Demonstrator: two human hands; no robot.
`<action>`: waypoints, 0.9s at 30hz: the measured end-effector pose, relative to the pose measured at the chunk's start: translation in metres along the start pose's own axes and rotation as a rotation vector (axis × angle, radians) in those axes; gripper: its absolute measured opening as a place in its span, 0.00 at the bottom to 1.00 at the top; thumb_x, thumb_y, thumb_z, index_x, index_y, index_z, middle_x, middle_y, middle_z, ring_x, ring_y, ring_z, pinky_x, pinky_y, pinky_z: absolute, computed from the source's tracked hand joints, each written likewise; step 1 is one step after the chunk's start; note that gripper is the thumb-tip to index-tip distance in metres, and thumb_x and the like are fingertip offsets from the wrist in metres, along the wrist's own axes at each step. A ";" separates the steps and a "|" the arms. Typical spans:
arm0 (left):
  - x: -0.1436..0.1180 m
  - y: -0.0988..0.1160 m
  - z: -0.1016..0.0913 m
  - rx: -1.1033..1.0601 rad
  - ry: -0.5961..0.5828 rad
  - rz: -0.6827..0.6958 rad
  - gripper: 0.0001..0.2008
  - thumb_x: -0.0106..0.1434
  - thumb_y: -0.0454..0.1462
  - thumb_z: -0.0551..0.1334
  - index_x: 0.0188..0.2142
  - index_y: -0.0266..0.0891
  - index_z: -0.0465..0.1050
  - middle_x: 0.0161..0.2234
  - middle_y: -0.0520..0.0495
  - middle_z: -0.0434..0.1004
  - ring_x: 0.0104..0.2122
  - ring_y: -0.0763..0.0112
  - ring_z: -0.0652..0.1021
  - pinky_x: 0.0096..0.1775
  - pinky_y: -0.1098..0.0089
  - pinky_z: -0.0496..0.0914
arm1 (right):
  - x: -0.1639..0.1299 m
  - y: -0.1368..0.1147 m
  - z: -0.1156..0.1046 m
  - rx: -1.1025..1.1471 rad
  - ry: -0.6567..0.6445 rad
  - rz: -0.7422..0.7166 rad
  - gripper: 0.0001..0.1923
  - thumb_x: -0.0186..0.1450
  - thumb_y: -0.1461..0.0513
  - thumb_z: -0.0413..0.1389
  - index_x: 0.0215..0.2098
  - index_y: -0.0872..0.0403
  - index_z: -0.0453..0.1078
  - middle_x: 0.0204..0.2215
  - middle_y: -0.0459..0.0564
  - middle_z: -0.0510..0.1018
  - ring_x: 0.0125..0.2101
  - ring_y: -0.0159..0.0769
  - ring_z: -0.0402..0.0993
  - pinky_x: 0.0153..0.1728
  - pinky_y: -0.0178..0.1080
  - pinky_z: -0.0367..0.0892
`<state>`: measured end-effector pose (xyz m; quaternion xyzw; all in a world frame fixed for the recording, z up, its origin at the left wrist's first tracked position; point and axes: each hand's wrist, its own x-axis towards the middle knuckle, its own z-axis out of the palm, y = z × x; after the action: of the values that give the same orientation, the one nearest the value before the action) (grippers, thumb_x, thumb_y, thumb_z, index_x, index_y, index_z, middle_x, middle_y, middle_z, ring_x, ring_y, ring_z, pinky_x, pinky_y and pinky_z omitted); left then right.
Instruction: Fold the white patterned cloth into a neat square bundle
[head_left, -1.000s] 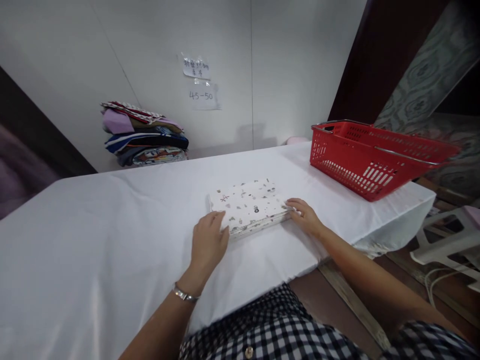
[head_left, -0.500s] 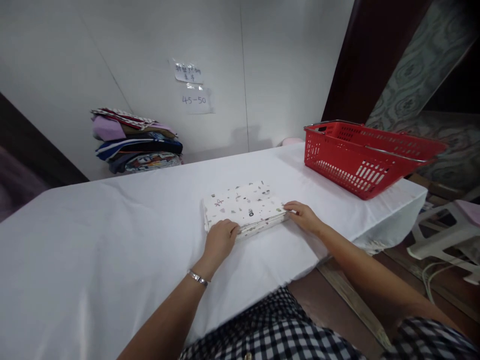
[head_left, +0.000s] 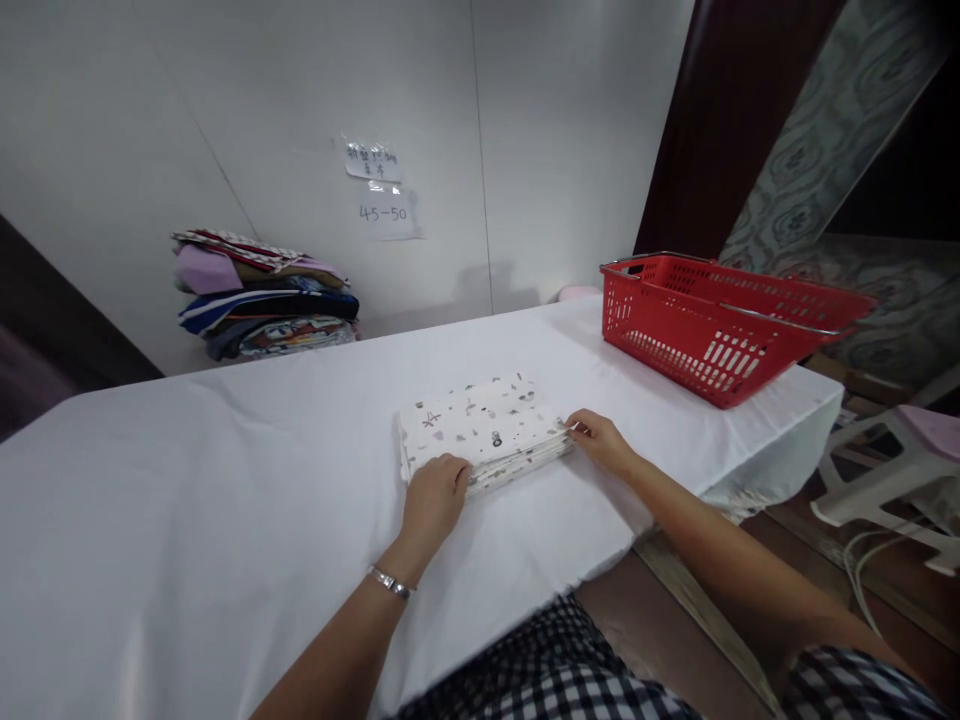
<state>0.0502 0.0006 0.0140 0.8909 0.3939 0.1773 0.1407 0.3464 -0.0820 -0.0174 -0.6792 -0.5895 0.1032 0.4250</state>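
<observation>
A white cloth with small printed shapes lies folded in several layers on the white-covered table in front of me. My left hand grips its near edge toward the left corner, fingers curled over the top and thumb along the front. At the near right corner, my right hand pinches the edge of the folded cloth between thumb and fingers. The cloth stays flat on the table; parts of its near edge are hidden behind the left hand.
A red plastic basket with metal handles stands at the table's right end. Several folded fabrics are piled at the back left by the wall. Paper signs hang on the wall. A white stool stands beyond the right edge.
The camera view has shifted slightly. The right fingers have closed in a pinch on the cloth's corner; the left hand keeps its place on the near edge.
</observation>
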 end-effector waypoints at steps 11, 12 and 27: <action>-0.001 -0.002 0.004 0.014 0.038 0.002 0.14 0.66 0.39 0.48 0.34 0.40 0.71 0.33 0.47 0.73 0.35 0.66 0.71 0.37 0.66 0.61 | -0.008 -0.008 -0.005 -0.278 -0.035 -0.195 0.14 0.62 0.66 0.47 0.38 0.50 0.73 0.46 0.50 0.71 0.41 0.35 0.71 0.41 0.38 0.65; -0.001 -0.002 0.005 0.013 0.039 -0.001 0.14 0.66 0.39 0.48 0.34 0.40 0.71 0.33 0.47 0.73 0.35 0.66 0.71 0.37 0.66 0.61 | -0.009 -0.009 -0.005 -0.317 -0.035 -0.201 0.15 0.62 0.66 0.47 0.40 0.49 0.73 0.47 0.50 0.71 0.41 0.35 0.71 0.41 0.38 0.66; -0.002 -0.002 0.006 0.015 0.050 0.029 0.13 0.65 0.38 0.49 0.33 0.40 0.71 0.33 0.47 0.73 0.36 0.65 0.71 0.37 0.66 0.61 | 0.006 -0.039 -0.014 -0.767 -0.236 -0.256 0.13 0.64 0.66 0.47 0.35 0.49 0.73 0.34 0.50 0.74 0.36 0.37 0.67 0.28 0.33 0.58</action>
<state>0.0501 -0.0002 0.0072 0.8928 0.3856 0.1986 0.1213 0.3290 -0.0853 0.0203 -0.6928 -0.7096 -0.1001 0.0804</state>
